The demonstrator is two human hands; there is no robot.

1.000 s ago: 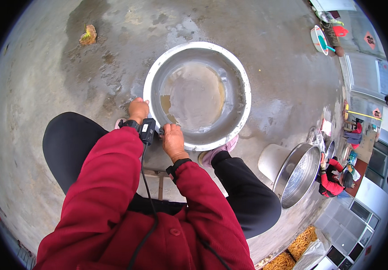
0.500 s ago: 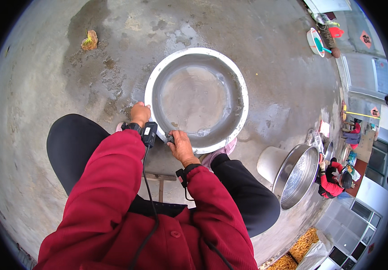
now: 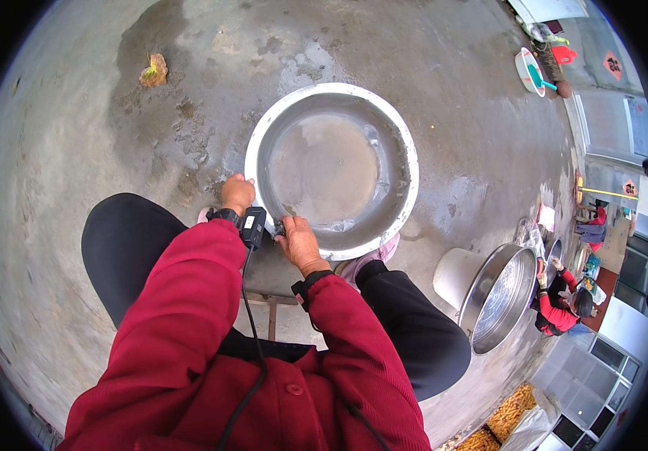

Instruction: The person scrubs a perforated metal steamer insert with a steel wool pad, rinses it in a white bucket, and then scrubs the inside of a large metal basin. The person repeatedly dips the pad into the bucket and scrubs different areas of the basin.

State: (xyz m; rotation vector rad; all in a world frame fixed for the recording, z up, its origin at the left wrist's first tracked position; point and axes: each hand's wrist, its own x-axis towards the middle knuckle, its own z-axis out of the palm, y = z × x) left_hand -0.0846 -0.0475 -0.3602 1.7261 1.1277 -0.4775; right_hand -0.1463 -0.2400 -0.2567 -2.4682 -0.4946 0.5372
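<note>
Metal basin (image 3: pixel 412 171) sits on the concrete ground (image 3: pixel 482 120), just above the middle of the frame, and it's a big round thing with a pale, scuffed rim. Bottom of it looks like a shallow layer of cloudy grey-brown liquid, with a few shiny spots along the inner wall.

So, the 2 hands: they're near each other but apart, both at the basin's lower left. Left hand (image 3: pixel 237 193) is curled up against the outside of the rim, touching it. Can't tell if it's really gripping, since the fingertips are hidden. Right hand (image 3: pixel 300 242) is closed around a small dark wad (image 3: pixel 279 227) and has it at the lower-left part of the rim. Too small to say what the wad is made of, tbh. Both wrists have black bands, and there's a little black box (image 3: pixel 254 225) with a cable at the left wrist.

Pinkish shoe (image 3: pixel 385 250) pokes out just below the basin, and a bit of wooden stool (image 3: pixel 271 301) shows between the knees.

Rest of the yard: a brown leaf (image 3: pixel 154 71) on a damp patch upper left, a white bucket (image 3: pixel 453 272) next to a wide steel pan (image 3: pixel 500 297) lower right, and a co-worker in red (image 3: pixel 561 312) past that. Yellow corn cobs (image 3: pixel 512 410) are piled at the bottom right.
</note>
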